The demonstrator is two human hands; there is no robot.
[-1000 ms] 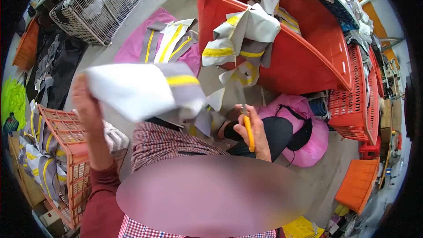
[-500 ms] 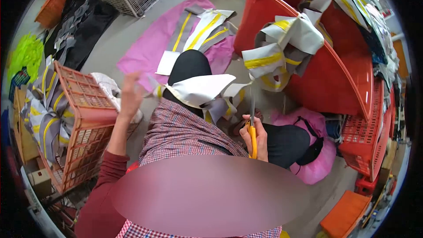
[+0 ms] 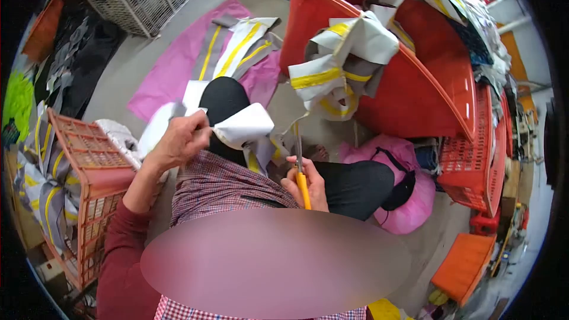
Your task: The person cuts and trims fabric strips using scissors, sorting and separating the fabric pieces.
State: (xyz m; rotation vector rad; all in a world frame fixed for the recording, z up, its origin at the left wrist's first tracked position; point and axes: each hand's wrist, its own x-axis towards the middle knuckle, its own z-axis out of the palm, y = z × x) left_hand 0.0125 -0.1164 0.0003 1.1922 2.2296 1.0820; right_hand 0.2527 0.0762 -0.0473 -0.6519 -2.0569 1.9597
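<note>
My left hand is closed on the edge of a white fabric strip, over my knee. Part of this strip stretches right across my thigh, and more white material hangs left of the hand. In my right hand are scissors with a yellow handle, their blades pointing up and away from me. Grey and yellow pieces sit below the strip between my legs, partly hidden. Just beyond the scissors, a bundle of white, grey and yellow strips hangs over the rim of a red tub.
Several striped strips lie on a pink sheet ahead. An orange crate with more strips stands at left. On the right are a pink bag, a red basket and an orange box. A white wire crate stands at the back.
My left hand has come in toward my knee and now grips the white strip. The strip's raised part is shifted and bunched. The whole view has swung, moving the surroundings leftward.
</note>
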